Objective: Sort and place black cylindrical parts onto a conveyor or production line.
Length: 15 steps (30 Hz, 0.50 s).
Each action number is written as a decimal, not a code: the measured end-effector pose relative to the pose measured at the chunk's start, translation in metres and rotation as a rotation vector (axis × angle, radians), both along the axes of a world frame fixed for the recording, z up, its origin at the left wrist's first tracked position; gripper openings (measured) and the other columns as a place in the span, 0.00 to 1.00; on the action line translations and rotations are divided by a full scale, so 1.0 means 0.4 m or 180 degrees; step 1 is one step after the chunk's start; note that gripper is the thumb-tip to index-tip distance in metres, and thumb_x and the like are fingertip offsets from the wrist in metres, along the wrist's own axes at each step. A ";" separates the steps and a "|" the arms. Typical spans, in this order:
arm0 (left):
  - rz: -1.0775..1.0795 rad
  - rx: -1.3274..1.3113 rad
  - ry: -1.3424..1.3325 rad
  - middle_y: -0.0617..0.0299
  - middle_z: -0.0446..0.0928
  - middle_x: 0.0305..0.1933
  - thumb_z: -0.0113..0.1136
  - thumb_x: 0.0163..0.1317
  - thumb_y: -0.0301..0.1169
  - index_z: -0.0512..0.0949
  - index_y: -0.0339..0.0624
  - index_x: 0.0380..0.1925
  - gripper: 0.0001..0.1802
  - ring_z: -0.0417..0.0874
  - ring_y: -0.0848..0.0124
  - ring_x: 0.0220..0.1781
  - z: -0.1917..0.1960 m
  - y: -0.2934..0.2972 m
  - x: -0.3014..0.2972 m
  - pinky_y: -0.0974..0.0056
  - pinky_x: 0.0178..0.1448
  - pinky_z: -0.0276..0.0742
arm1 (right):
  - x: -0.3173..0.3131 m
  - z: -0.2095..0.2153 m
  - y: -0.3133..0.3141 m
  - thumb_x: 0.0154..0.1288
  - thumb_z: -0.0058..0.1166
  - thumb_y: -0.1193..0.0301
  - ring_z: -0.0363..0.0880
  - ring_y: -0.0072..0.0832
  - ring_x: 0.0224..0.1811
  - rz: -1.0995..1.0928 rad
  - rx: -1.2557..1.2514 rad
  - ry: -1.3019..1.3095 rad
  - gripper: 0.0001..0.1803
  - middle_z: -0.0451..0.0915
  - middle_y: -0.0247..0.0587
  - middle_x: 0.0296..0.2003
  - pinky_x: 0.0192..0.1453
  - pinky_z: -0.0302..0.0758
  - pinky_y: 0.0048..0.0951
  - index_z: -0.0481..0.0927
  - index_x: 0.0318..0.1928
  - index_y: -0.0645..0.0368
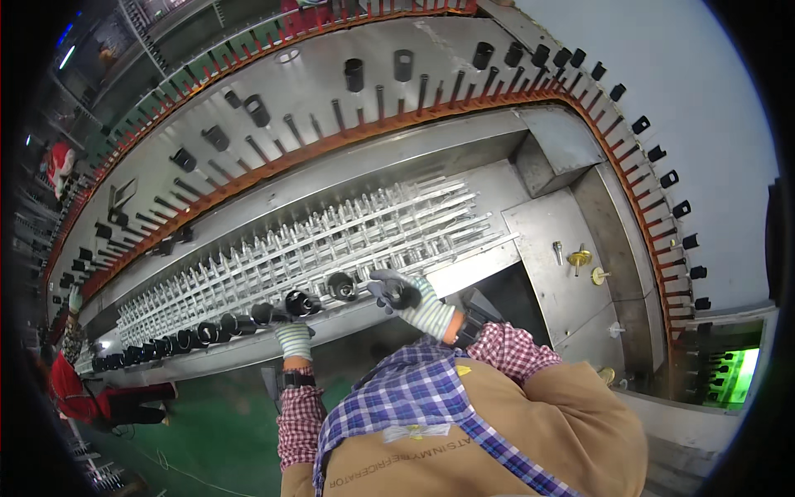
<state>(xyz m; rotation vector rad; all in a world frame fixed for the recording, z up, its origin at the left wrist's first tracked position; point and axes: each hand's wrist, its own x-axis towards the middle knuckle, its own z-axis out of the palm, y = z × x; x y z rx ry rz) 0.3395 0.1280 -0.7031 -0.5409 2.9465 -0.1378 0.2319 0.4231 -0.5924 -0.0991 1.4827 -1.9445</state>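
My right hand [396, 291], in a striped glove with grey fingers, is closed round a black cylindrical part [403, 295], held just above the near edge of a long metal rack [331, 240]. To its left, my left hand [291, 331], gloved alike, reaches to the rack's near edge. Its fingers are closed at another black cylindrical part [263, 312] and partly hidden by it. Between my hands two hollow black parts, one open-topped part [341, 287] and one tilted part [303, 302], stand on the front row. Several more run off to the left.
Beyond the rack, an orange-brown conveyor track [364, 132] carries upright pins, some with black parts on them. Brass-coloured fittings [579, 255] lie on the metal surface at right. A person in red [74, 389] works at far left beside the green floor [207, 439].
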 end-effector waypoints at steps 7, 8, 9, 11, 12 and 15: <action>0.0615 -0.0654 -0.1011 0.66 0.78 0.29 0.61 0.36 0.48 0.77 0.60 0.31 0.18 0.78 0.70 0.34 -0.006 0.035 0.027 0.63 0.36 0.71 | -0.009 0.049 0.052 0.57 0.45 0.66 0.73 0.43 0.44 0.1939 0.2328 0.2174 0.24 0.73 0.60 0.39 0.48 0.68 0.36 0.63 0.52 0.67; 0.0507 -0.0244 -0.0960 0.65 0.77 0.36 0.60 0.38 0.47 0.74 0.58 0.39 0.24 0.77 0.72 0.39 0.107 0.101 -0.008 0.62 0.38 0.71 | -0.021 0.079 0.084 0.57 0.46 0.66 0.73 0.41 0.45 0.1868 0.1820 0.2038 0.25 0.72 0.58 0.42 0.48 0.68 0.35 0.62 0.53 0.66; 0.0350 -0.0187 -0.0844 0.63 0.74 0.43 0.59 0.43 0.44 0.69 0.56 0.45 0.26 0.75 0.71 0.44 0.120 0.103 -0.003 0.60 0.42 0.71 | -0.027 0.118 0.104 0.57 0.46 0.65 0.72 0.39 0.46 0.1890 0.1261 0.1964 0.26 0.71 0.56 0.46 0.49 0.68 0.35 0.61 0.54 0.66; 0.0392 -0.0296 -0.0843 0.60 0.72 0.44 0.49 0.53 0.33 0.70 0.48 0.42 0.15 0.73 0.68 0.47 0.194 0.186 -0.060 0.62 0.50 0.67 | -0.116 0.061 0.169 0.60 0.44 0.62 0.70 0.39 0.48 0.2137 0.0644 0.2196 0.27 0.71 0.55 0.46 0.53 0.67 0.33 0.60 0.56 0.63; 0.0306 -0.0001 0.0073 0.59 0.72 0.42 0.47 0.55 0.32 0.71 0.46 0.41 0.13 0.73 0.67 0.46 0.070 0.096 -0.004 0.62 0.50 0.67 | -0.153 0.246 0.227 0.62 0.42 0.65 0.71 0.34 0.48 0.2569 0.0141 0.0784 0.27 0.72 0.54 0.44 0.51 0.69 0.32 0.56 0.59 0.62; 0.0567 0.0311 0.0610 0.58 0.74 0.34 0.40 0.58 0.30 0.73 0.45 0.35 0.10 0.74 0.66 0.39 0.066 0.054 -0.021 0.61 0.46 0.68 | -0.558 0.162 0.349 0.53 0.47 0.73 0.74 0.36 0.30 0.0697 0.0096 0.4118 0.07 0.76 0.43 0.31 0.38 0.72 0.27 0.74 0.30 0.63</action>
